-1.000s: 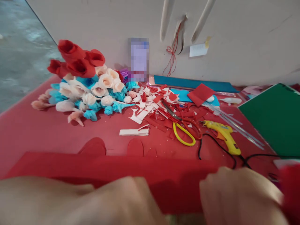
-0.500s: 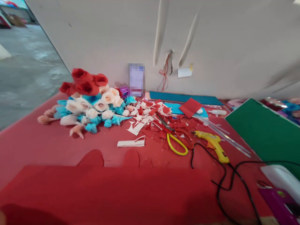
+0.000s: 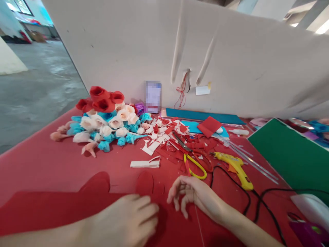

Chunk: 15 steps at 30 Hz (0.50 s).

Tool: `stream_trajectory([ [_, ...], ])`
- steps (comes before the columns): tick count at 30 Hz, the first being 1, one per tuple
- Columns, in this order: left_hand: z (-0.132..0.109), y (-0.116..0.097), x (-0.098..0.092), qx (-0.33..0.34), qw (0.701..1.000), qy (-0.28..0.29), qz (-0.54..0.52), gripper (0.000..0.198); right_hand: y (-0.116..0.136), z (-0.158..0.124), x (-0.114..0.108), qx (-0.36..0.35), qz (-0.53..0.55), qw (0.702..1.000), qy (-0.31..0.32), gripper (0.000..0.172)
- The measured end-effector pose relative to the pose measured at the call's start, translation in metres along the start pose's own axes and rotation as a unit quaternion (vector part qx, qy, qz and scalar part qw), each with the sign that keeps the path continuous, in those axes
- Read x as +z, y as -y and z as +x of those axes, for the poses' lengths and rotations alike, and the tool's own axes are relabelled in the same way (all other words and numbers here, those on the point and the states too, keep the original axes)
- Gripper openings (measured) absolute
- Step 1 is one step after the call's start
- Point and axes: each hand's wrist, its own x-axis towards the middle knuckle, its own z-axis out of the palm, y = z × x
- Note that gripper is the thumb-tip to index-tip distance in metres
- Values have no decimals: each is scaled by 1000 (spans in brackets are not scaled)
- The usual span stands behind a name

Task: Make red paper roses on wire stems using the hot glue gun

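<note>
The large red sheet (image 3: 51, 206) is laid across the near side of the desk (image 3: 115, 161), no cuts discernible in it. Whether it is pinched by the left hand (image 3: 131, 219), fingertips hidden, cannot be told; the right hand's (image 3: 191, 197) fingers are loosely bent and spread. Just beyond, rounded pieces (image 3: 145, 181) have apparently been cut out. Farther back, flowers (image 3: 115, 122) are piled, seemingly finished; the scissors (image 3: 189, 149) are left unheld.
</note>
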Motion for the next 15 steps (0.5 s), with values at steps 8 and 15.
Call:
stream_trajectory([
  [8,55,13,-51,-2,999,-27,19,22,-8,4,-7,-62,-6,995,-77,35],
  [15,63,20,-44,0,999,-24,-36,23,-7,-3,-3,-34,-38,994,-92,43],
])
